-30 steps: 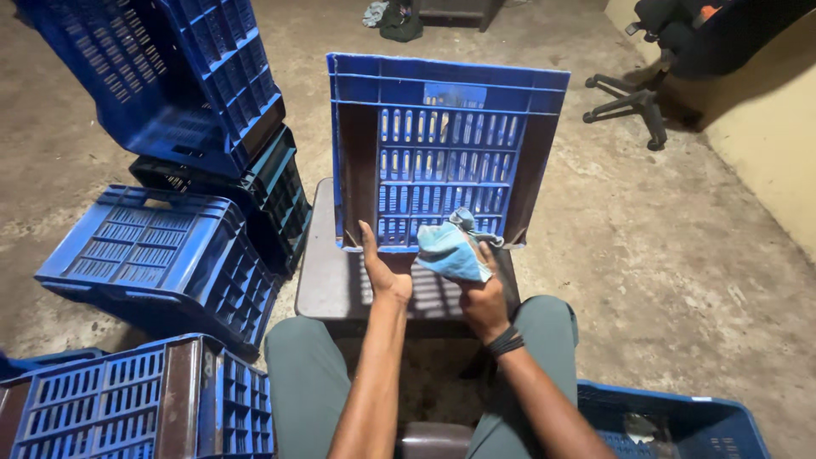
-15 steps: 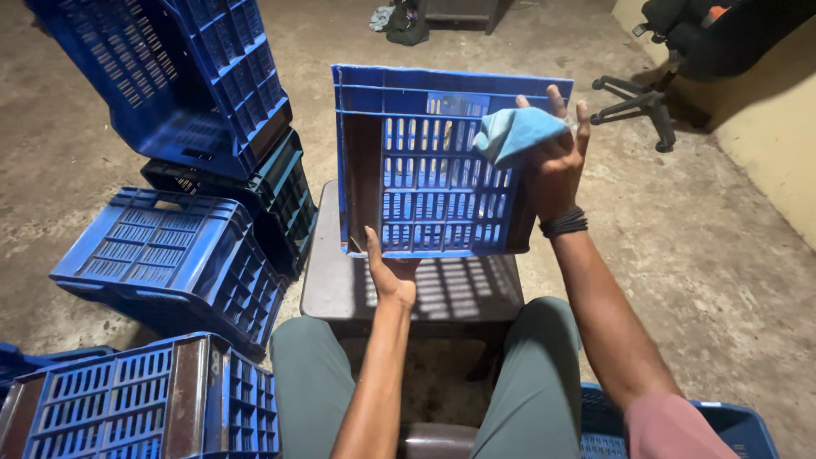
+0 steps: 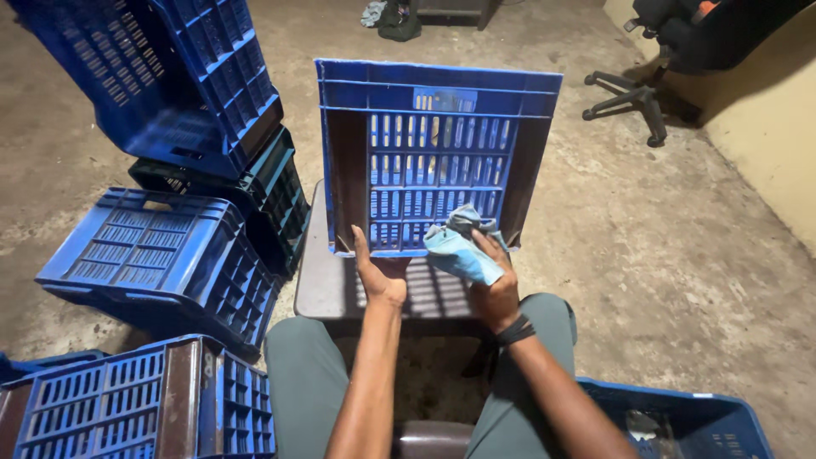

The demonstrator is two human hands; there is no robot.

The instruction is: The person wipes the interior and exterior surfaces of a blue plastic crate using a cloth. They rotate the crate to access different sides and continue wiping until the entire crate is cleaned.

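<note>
A blue slatted plastic crate (image 3: 433, 153) stands on its side on a low dark stool (image 3: 327, 285) in front of my knees, its open face toward me. My left hand (image 3: 374, 272) rests flat against the crate's lower front edge, fingers pointing up. My right hand (image 3: 493, 285) grips a crumpled light blue cloth (image 3: 459, 246) just in front of the crate's lower right part.
Stacked blue and dark green crates (image 3: 204, 110) stand at left, with one overturned blue crate (image 3: 153, 255) and another crate (image 3: 127, 408) at bottom left. A blue crate (image 3: 680, 421) sits at bottom right. An office chair base (image 3: 637, 98) stands at the far right on the concrete floor.
My right hand brought the cloth down from the crate's upper right corner to its lower front. The left hand stayed at the lower edge.
</note>
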